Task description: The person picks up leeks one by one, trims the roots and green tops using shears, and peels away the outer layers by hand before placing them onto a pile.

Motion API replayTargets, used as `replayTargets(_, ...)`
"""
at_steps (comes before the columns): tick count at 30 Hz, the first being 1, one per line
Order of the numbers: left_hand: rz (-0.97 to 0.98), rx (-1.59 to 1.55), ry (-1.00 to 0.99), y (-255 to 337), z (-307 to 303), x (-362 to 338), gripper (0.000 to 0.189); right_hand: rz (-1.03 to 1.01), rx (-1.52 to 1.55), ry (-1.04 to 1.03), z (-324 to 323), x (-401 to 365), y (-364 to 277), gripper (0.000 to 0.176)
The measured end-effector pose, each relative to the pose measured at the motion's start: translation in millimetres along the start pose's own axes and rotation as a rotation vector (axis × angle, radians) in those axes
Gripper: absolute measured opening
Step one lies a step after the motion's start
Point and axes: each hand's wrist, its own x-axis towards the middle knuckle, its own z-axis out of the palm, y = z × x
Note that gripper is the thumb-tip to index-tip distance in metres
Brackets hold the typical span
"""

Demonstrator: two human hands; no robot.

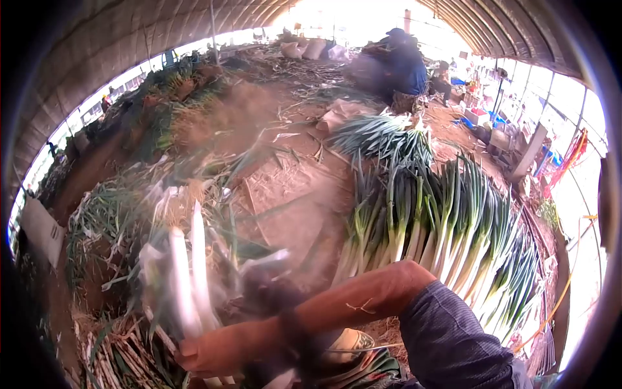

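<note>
My right hand (197, 355) reaches across from the lower right, blue sleeve pushed up on the forearm, and is shut around a bunch of leeks (188, 279). Their white stalks stand up from the fist and are blurred by motion. A dark smeared shape (265, 292) sits just above my wrist; I cannot make out what it is. My left hand does not show. To the right, a long row of trimmed leeks (447, 227) lies on the earth floor, white ends toward me and green tops fanned away.
Loose leaves and untrimmed leeks (110, 227) are heaped on the left. A person in blue (405, 65) crouches at the back beside white sacks (311, 48). Crates and boxes (483, 120) stand along the right wall of the greenhouse tunnel.
</note>
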Motion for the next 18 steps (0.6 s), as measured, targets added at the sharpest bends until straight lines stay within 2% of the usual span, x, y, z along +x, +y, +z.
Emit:
replayTargets(6,-0.001,0.080,-0.056,-0.6,0.7,2.6,0.071,-0.084,-0.147,0.064,0.8,-7.7,9.2,0.022)
replayTargets(8,-0.010,0.083,-0.083,-0.4,0.8,4.9,0.074,-0.081,-0.161,0.020,-1.4,-8.6,7.0,0.022)
replayTargets(10,0.002,0.078,-0.097,-0.1,3.8,8.6,0.076,-0.041,-0.040,-0.099,-3.6,-7.1,3.3,0.020)
replayTargets(11,0.053,0.077,-0.075,-2.5,7.8,12.0,0.078,-0.021,0.019,-0.160,-5.9,-6.6,1.7,0.019)
replayTargets(14,0.616,0.246,0.372,1.3,27.2,21.2,0.070,-0.050,0.045,-0.138,-30.7,-9.9,9.3,0.007)
replayTargets(17,-0.033,0.508,0.003,45.3,14.0,2.2,0.066,-0.064,-0.061,-0.061,-37.3,-17.1,14.0,0.006)
replayTargets(18,0.059,0.419,0.072,42.7,19.4,3.3,0.065,-0.009,0.009,-0.168,-38.4,-19.5,13.5,0.006)
